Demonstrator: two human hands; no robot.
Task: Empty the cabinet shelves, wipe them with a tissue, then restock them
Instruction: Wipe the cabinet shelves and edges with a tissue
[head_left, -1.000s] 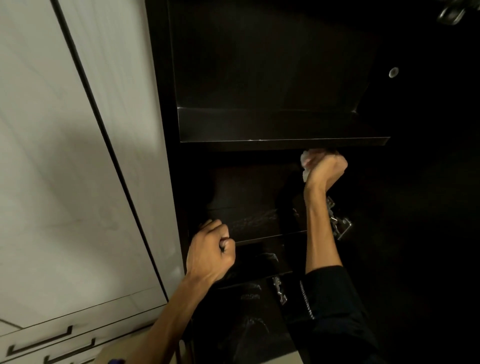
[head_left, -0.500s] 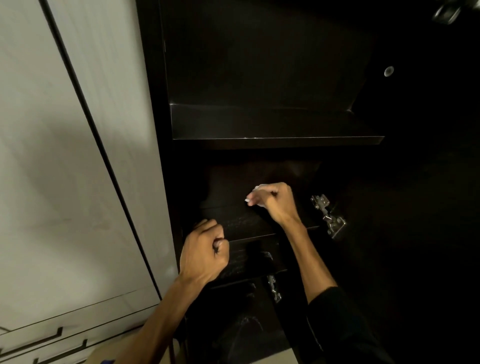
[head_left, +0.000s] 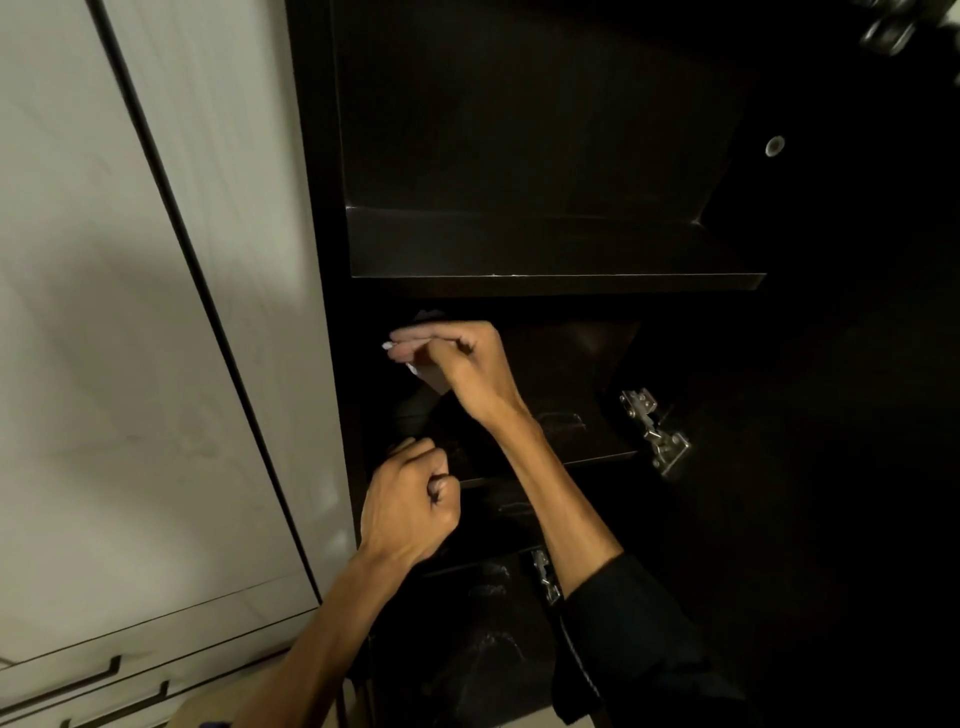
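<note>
A dark cabinet stands open with bare shelves. The upper shelf (head_left: 550, 249) holds nothing. My right hand (head_left: 457, 358) reaches into the compartment below it, at the far left side, and holds a white tissue (head_left: 415, 370) under its fingers against the middle shelf (head_left: 582, 441). Only small bits of the tissue show. My left hand (head_left: 410, 504) is curled into a fist at the front left edge of that middle shelf; I cannot see anything in it.
A pale closed cabinet door (head_left: 130, 338) fills the left side, with drawers and dark handles (head_left: 78, 680) below. The open dark door on the right carries metal hinges (head_left: 657, 431). A lower shelf (head_left: 483, 587) lies under my arms.
My right hand has swept with the tissue from the right end of the compartment across to its far left. My left hand has stayed at the shelf edge.
</note>
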